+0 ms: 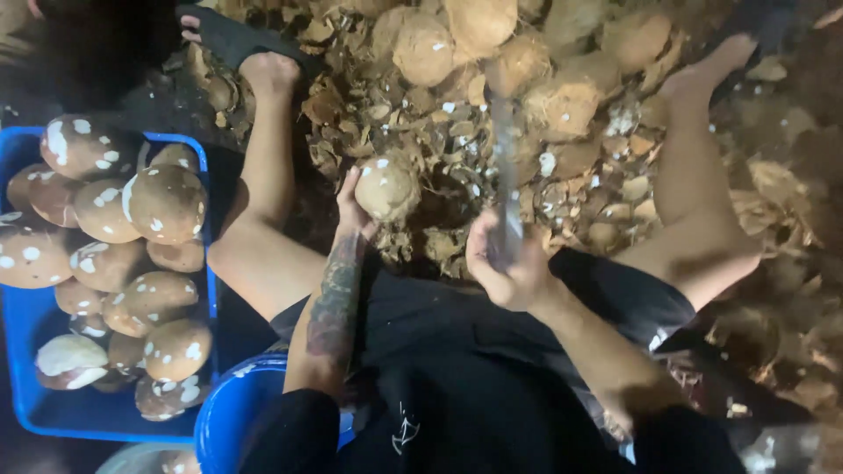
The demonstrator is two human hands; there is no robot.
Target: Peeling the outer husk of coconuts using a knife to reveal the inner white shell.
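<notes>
My left hand [353,209] holds a round brown coconut [385,187] with white chipped spots, between my knees. My right hand [502,265] grips the handle of a long knife [504,180] whose blade points away from me, blurred, just right of the coconut. Both hands are over a heap of brown husk and shell chips [439,228].
A blue crate [207,290] at left is full of several peeled coconuts [162,204]. A blue bucket rim [230,399] sits by my left thigh. Unpeeled coconuts [479,39] pile at the top. My bare legs and feet [268,75] flank the heap.
</notes>
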